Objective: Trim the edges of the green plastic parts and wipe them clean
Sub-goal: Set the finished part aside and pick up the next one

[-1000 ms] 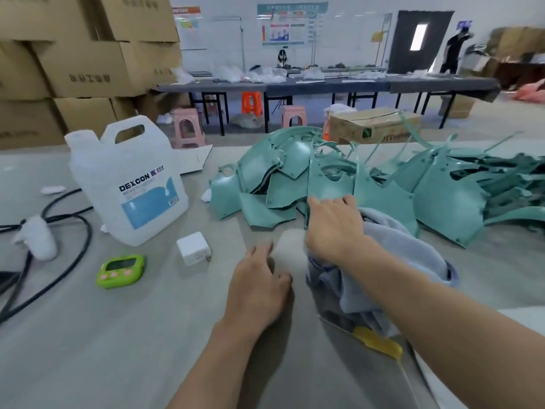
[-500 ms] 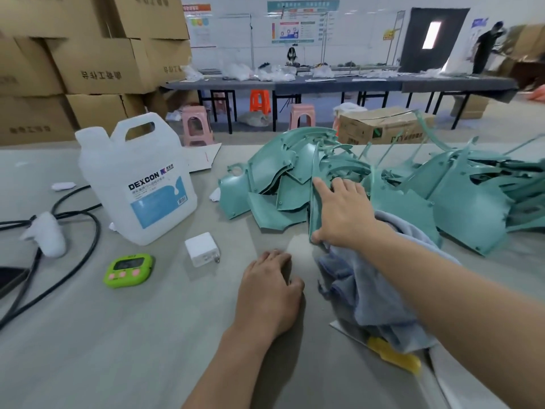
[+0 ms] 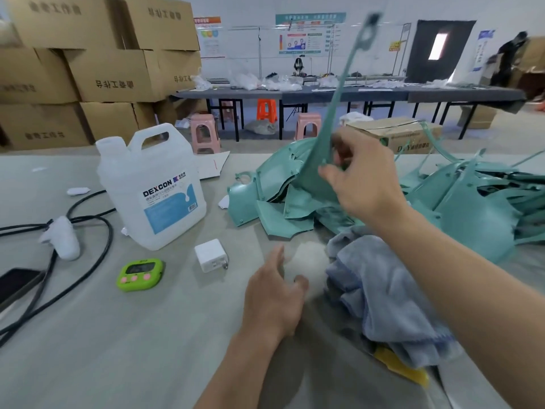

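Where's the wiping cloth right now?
In the head view, the blue-grey cloth lies bunched on the table right of centre, just right of the left hand and in front of the pile of green parts.

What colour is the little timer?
The timer is lime green with pink buttons, in the head view.

Brown cardboard boxes point(image 3: 97, 72) stacked left; long dark worktable point(image 3: 339, 94) before a white postered wall point(image 3: 250, 7); pink plastic stools point(image 3: 205, 134) beneath.
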The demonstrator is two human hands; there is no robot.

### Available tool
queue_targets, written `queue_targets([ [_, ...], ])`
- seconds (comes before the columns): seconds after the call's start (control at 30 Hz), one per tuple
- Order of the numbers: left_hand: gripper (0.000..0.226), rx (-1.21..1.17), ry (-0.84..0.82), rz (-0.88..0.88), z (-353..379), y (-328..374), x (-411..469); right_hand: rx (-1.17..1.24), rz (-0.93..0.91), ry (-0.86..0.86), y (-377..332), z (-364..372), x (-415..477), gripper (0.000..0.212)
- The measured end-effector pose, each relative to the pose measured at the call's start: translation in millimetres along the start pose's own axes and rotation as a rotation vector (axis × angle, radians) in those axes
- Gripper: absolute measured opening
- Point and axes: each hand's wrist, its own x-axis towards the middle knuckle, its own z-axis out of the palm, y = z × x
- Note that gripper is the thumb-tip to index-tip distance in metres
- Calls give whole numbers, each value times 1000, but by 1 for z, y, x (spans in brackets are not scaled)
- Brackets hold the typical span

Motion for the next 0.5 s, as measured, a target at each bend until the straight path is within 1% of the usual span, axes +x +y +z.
queue_targets([
  [0.07, 79, -358, 24, -24, -5, 6, -1, 201, 18, 87, -18, -3, 3, 16],
  [0.13, 74, -704, 78, 11, -11, 14, -3, 404, 95, 94, -32, -2, 4, 12],
  [0.17, 65, -812, 130, 53, -14, 16, -2, 497, 163, 43, -36, 1, 2, 11],
  [0.23, 46, -981, 205, 103, -21, 20, -1, 645, 340, -134, -38, 13, -7, 14],
  [0.27, 41, -1102, 215, 76, -25, 21, -1, 669, 426, -224, -35, 20, -15, 14],
  [0.33, 35, -1318, 187, -99, -33, 23, -4, 646, 558, -340, -30, 34, -34, 14],
  [0.37, 31, -1337, 160, -202, -37, 23, -5, 653, 604, -371, -27, 38, -43, 12],
  [0.4, 27, -1298, 139, -284, -40, 21, -4, 687, 644, -399, -24, 41, -50, 10],
  [0.43, 24, -1237, 149, -335, -42, 19, -2, 755, 677, -433, -23, 42, -54, 14],
  [0.5, 20, -1182, 244, -372, -50, 13, 3, 937, 749, -463, -21, 38, -58, 34],
])
